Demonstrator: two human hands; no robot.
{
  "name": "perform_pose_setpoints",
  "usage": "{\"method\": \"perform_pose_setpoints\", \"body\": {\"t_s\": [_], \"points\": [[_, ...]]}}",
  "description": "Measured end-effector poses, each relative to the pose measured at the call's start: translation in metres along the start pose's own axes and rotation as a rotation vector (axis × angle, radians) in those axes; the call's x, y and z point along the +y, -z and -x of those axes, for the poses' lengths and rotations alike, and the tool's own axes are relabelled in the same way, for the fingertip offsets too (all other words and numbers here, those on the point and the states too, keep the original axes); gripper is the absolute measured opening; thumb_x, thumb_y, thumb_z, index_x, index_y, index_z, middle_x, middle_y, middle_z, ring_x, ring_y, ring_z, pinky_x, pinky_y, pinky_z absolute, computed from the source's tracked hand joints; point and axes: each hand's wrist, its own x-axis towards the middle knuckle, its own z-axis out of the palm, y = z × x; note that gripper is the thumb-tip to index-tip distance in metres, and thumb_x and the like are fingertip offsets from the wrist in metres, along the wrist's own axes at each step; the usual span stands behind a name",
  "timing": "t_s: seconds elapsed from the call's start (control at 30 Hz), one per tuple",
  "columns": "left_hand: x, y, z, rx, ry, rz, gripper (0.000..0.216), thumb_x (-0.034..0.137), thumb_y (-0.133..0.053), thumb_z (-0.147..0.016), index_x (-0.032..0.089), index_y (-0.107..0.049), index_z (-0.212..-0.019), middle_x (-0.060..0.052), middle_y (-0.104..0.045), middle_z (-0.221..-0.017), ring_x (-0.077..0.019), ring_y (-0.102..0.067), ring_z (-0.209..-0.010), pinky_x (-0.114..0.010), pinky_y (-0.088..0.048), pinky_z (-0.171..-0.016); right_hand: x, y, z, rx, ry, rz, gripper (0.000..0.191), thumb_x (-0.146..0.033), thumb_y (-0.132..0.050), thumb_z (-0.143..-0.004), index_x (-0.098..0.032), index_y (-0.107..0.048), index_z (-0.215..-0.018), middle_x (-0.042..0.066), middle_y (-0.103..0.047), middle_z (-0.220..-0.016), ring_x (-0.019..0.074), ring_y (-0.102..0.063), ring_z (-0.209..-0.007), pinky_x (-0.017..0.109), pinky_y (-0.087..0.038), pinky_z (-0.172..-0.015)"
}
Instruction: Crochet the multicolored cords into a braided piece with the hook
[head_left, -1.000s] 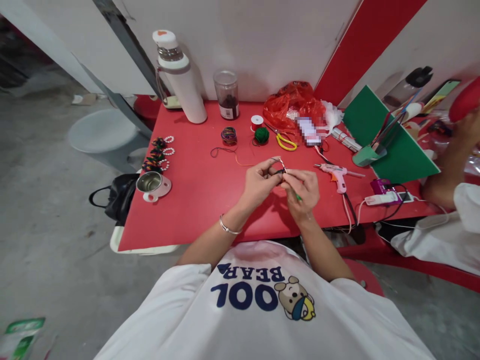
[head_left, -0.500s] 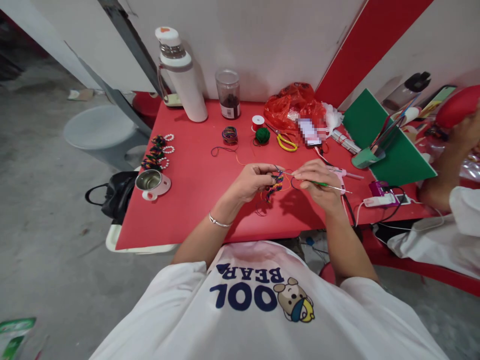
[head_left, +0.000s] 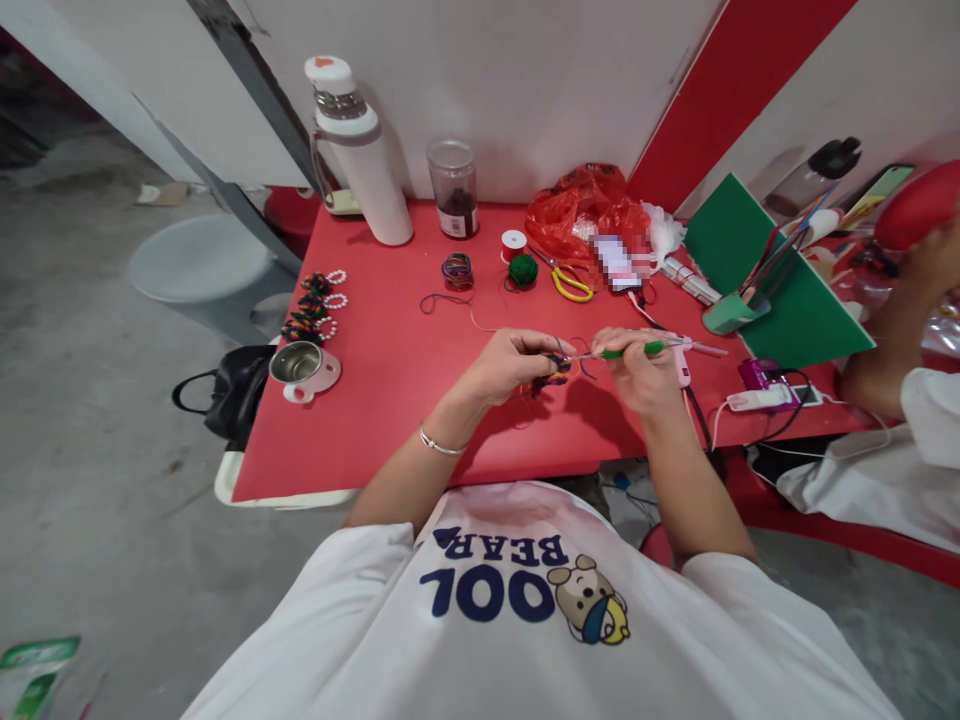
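Near the middle of the red table, my left hand (head_left: 517, 362) pinches a small multicoloured crochet piece (head_left: 553, 374), partly hidden by the fingers. My right hand (head_left: 639, 368) grips a crochet hook (head_left: 634, 351) with a green handle, its metal tip pointing left and meeting the piece. Loose yarn hangs around the piece, and an orange strand runs back toward a ball of multicoloured yarn (head_left: 457, 270). Beside that ball are a green yarn ball (head_left: 523, 270) and a red thread spool (head_left: 514, 246).
Yellow-handled pliers (head_left: 571, 284), a phone (head_left: 616, 262) and a red plastic bag (head_left: 577, 215) lie behind my hands. At the left stand a metal-lined cup (head_left: 306, 368), beaded crochet pieces (head_left: 315, 305) and a white bottle (head_left: 367, 170). Another person's arm (head_left: 892, 320) is at the right.
My right hand has turned, so the green handle now lies above its fingers, with the hook held differently. The crochet piece has tilted and bunched up nearer my left fingers.
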Motion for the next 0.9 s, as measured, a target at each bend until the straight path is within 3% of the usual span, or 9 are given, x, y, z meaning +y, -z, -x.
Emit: {"method": "perform_pose_setpoints", "body": {"t_s": [0.1,0.2,0.3,0.4,0.5,0.57,0.73,0.8,0.9], "points": [[-0.006,-0.010,-0.003,0.064,-0.076,0.074,0.038,0.009,-0.084,-0.058,0.013,-0.085,-0.096,0.001,-0.069,-0.069,-0.0081,-0.059,-0.061,-0.020,-0.046,-0.060,0.019,-0.024,0.010,0.159,-0.039,-0.061,0.039,-0.069,-0.082,-0.080,-0.030,-0.079,-0.085,0.002,-0.080,-0.088,0.0212,-0.076,-0.087,0.040,-0.063,-0.087],[-0.009,-0.014,-0.005,0.114,-0.111,0.148,0.038,0.010,-0.091,-0.054,0.014,-0.084,-0.091,-0.001,-0.073,-0.077,-0.0096,-0.064,-0.069,-0.021,-0.051,-0.068,0.028,-0.037,0.012,0.215,-0.010,0.048,0.041,-0.070,-0.081,-0.080,-0.029,-0.079,-0.088,0.004,-0.081,-0.095,0.0235,-0.077,-0.097,0.041,-0.062,-0.096],[-0.005,-0.009,-0.003,0.108,-0.084,0.163,0.043,0.016,-0.096,-0.049,0.015,-0.084,-0.090,-0.005,-0.079,-0.086,-0.0141,-0.070,-0.076,-0.024,-0.054,-0.070,0.026,-0.036,0.004,0.184,-0.144,0.077,0.048,-0.074,-0.078,-0.080,-0.027,-0.078,-0.089,0.004,-0.081,-0.091,0.0226,-0.077,-0.091,0.040,-0.063,-0.091],[0.001,0.000,0.001,0.108,-0.063,0.088,0.042,0.028,-0.099,-0.054,0.015,-0.085,-0.091,-0.005,-0.077,-0.079,-0.0094,-0.060,-0.059,-0.020,-0.041,-0.053,0.017,-0.031,-0.007,0.149,-0.246,0.039,0.050,-0.072,-0.083,-0.076,-0.025,-0.079,-0.089,0.003,-0.079,-0.088,0.0191,-0.075,-0.083,0.035,-0.064,-0.085],[0.004,0.006,0.003,0.123,-0.070,0.000,0.039,0.044,-0.097,-0.062,0.013,-0.084,-0.080,0.001,-0.058,-0.054,-0.0033,-0.035,-0.043,-0.020,-0.020,-0.043,0.010,-0.029,-0.016,0.102,-0.289,0.017,0.048,-0.069,-0.087,-0.073,-0.024,-0.080,-0.087,0.003,-0.079,-0.086,0.0167,-0.073,-0.080,0.032,-0.064,-0.082],[0.003,0.007,0.002,0.138,-0.079,-0.041,0.040,0.049,-0.096,-0.063,0.013,-0.082,-0.075,0.005,-0.046,-0.046,-0.0028,-0.029,-0.041,-0.020,-0.016,-0.043,0.009,-0.029,-0.019,0.097,-0.319,-0.002,0.049,-0.069,-0.089,-0.071,-0.023,-0.079,-0.084,0.002,-0.078,-0.086,0.0155,-0.072,-0.078,0.030,-0.063,-0.078],[-0.002,0.009,-0.004,0.190,-0.084,-0.086,0.031,0.040,-0.094,-0.063,0.014,-0.081,-0.073,0.004,-0.049,-0.047,-0.0035,-0.030,-0.041,-0.021,-0.017,-0.043,0.013,-0.032,-0.023,0.119,-0.451,-0.080,0.058,-0.074,-0.089,-0.065,-0.021,-0.080,-0.087,0.002,-0.075,-0.078,0.0112,-0.067,-0.068,0.022,-0.057,-0.061],[-0.004,0.012,-0.007,0.269,-0.110,-0.061,0.024,0.033,-0.092,-0.063,0.014,-0.080,-0.071,0.004,-0.052,-0.048,-0.0035,-0.032,-0.041,-0.021,-0.018,-0.043,0.014,-0.034,-0.024,0.057,-0.506,-0.102,0.062,-0.073,-0.090,-0.064,-0.021,-0.081,-0.095,0.003,-0.077,-0.083,0.0125,-0.069,-0.072,0.020,-0.054,-0.055],[-0.006,0.017,-0.011,0.414,-0.142,0.017,0.016,0.027,-0.087,-0.066,0.015,-0.079,-0.071,0.004,-0.054,-0.049,-0.0033,-0.034,-0.040,-0.020,-0.020,-0.042,0.018,-0.041,-0.026,-0.088,-0.558,-0.070,0.058,-0.056,-0.100,-0.057,-0.021,-0.081,-0.100,0.003,-0.080,-0.089,0.0136,-0.071,-0.075,0.017,-0.053,-0.050]]}}
